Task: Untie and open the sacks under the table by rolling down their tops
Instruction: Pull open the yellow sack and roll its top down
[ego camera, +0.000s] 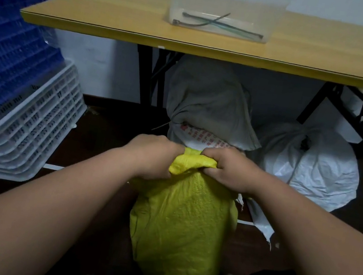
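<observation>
A yellow woven sack (pixel 181 223) stands on the floor in front of the table, close to me. My left hand (pixel 152 155) grips the bunched top of the sack from the left. My right hand (pixel 228 169) grips the same bunched top from the right. Both hands curl round the fabric, which hides the neck of the sack. Behind it, under the table, a grey sack (pixel 207 103) with red print stands tied near its top. A white sack (pixel 310 163) sits tied to its right.
The yellow table (pixel 105 14) overhangs the sacks on black folding legs (pixel 147 76). A clear plastic box (pixel 224 7) holding cable ties sits on it. Stacked blue crates (pixel 4 43) and white crates (pixel 26 125) fill the left. The floor is dark.
</observation>
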